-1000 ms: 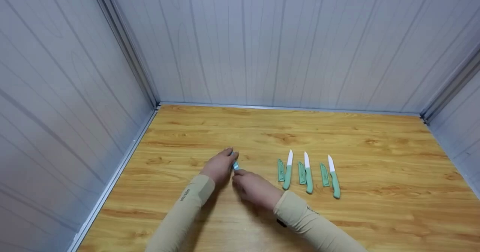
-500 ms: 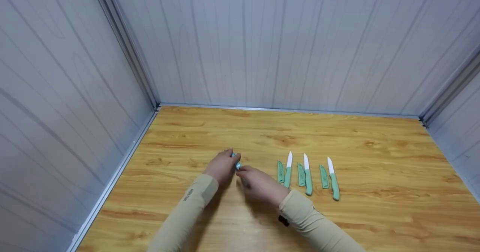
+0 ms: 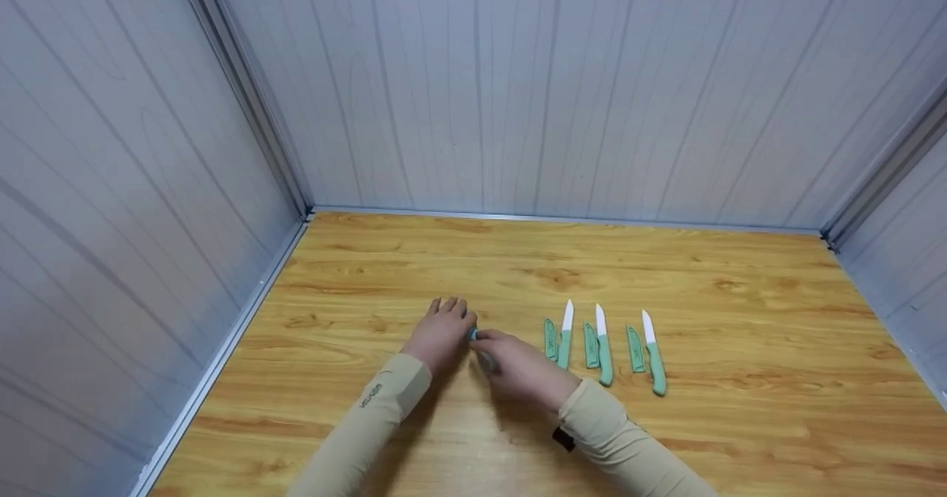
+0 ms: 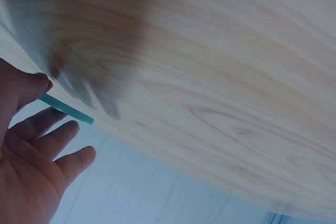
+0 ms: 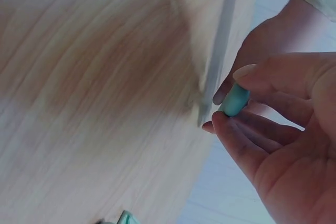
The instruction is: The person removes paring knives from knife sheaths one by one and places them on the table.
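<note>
My left hand [image 3: 442,330] pinches a thin green knife sheath [image 4: 68,109] between thumb and index finger; its other fingers are spread in the left wrist view. Close against it, my right hand [image 3: 518,364] grips a knife by its green handle [image 5: 236,99], thumb on one side and fingers on the other. The blade is hidden. A small blue-green part [image 3: 472,333] shows between the two hands, low over the wooden table [image 3: 414,260].
Right of my hands lie three white-bladed knives, the left one [image 3: 564,345], middle one [image 3: 605,360] and right one [image 3: 656,370], each beside a green sheath [image 3: 635,349]. Pale panel walls [image 3: 510,97] enclose the table's back and sides.
Both hands have shifted slightly right and drawn closer together. Less of the blue-green piece shows between them. The left fingers have spread; the right hand has turned, exposing some handle.
</note>
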The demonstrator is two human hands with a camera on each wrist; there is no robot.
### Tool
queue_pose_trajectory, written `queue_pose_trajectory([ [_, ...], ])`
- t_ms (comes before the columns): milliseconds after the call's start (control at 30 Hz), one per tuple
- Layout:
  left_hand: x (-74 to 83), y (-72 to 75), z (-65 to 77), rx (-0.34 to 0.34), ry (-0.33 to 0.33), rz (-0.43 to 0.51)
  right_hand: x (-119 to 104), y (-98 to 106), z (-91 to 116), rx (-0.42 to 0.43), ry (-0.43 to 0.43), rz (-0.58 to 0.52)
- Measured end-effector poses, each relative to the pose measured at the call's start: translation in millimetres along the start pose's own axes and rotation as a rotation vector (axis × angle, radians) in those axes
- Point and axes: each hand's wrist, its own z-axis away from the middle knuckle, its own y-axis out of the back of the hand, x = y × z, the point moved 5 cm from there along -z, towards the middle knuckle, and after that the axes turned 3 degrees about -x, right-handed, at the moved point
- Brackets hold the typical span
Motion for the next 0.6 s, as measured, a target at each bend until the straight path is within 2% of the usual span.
queue_pose_trajectory([
  [300, 9.8, 11.6, 12.7, 0.099, -0.076, -0.13, -2, 6, 16, 0.015, 0.042, 0.0],
  [400, 12.8, 16.3, 16.2, 0.13, -0.094, -0.15, -2, 9, 23, 0.027, 0.079, 0.044],
  [600, 21.9, 26.2, 22.0, 0.14, -0.124, -0.172, -3, 15, 39, 0.046, 0.147, 0.092],
])
